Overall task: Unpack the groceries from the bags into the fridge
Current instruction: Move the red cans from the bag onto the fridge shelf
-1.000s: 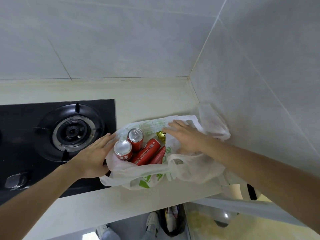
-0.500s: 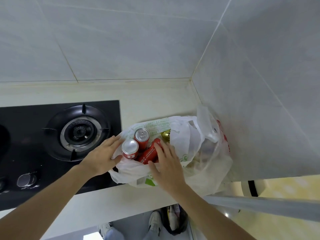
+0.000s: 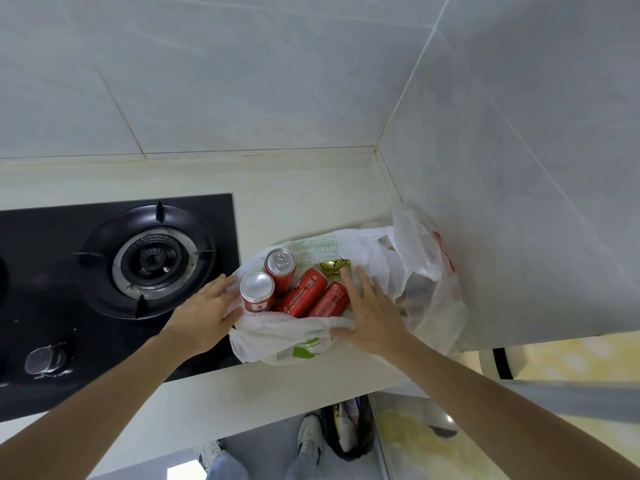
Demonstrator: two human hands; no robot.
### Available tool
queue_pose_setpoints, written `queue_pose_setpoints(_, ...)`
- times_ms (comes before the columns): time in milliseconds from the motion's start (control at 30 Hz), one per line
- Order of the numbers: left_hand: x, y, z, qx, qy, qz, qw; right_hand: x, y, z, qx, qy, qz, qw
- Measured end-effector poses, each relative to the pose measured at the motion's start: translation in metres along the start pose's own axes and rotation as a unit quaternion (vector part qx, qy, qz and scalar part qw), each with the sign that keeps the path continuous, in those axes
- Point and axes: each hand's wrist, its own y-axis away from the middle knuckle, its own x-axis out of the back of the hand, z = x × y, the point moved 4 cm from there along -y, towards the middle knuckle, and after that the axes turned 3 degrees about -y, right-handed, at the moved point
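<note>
Four cans [image 3: 304, 296], possibly more hidden

A black glass gas hob [image 3: 41, 271] was set into the pale cream countertop [image 3: 294, 188], its round burner with black pan supports [image 3: 150, 259] towards the right edge. A metal control knob [image 3: 46, 358] sat at the hob's front. Grey wall tiles [image 3: 242, 71] met in the corner. Below, white trainers [image 3: 308, 434] stood on the floor.
</note>
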Motion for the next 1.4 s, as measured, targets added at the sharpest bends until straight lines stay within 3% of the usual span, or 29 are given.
queue_pose_setpoints(200, -0.007, -0.001, 0.0, 0.002, -0.033, -0.021, 0.999, -0.009, -0.004, 0.009, 0.006, 0.026, -0.036, 0.999)
queue_pose_setpoints(367, 0.014, 0.015, 0.012, 0.011, 0.017, 0.028, 0.999, 0.01, 0.0, 0.0, 0.072, 0.003, -0.054, 0.996)
queue_pose_setpoints(567, 0.054, 0.036, 0.043, -0.011, 0.123, 0.118, 0.985, 0.046, -0.015, -0.022, 0.073, -0.228, 0.012, 0.971)
queue_pose_setpoints(700, 0.069, 0.028, 0.073, -0.03, 0.126, 0.156, 0.979, 0.057, -0.035, -0.043, 0.103, -0.223, 0.063, 0.967)
queue_pose_setpoints(933, 0.054, 0.006, 0.085, 0.029, 0.095, 0.121, 0.988, 0.057, -0.053, -0.09, 0.184, -0.264, 0.022, 0.947)
queue_pose_setpoints(1033, 0.047, 0.003, 0.077, 0.055, 0.077, 0.109, 0.99, 0.059, -0.062, -0.105, 0.217, -0.243, 0.039, 0.945)
queue_pose_setpoints(1267, 0.051, 0.005, 0.069, 0.074, 0.098, 0.09, 0.988, 0.067, -0.07, -0.114, 0.211, -0.198, 0.057, 0.955)
queue_pose_setpoints(1400, 0.068, 0.013, 0.071, 0.082, 0.108, 0.108, 0.985, 0.083, -0.059, -0.104, 0.182, -0.239, 0.093, 0.949)
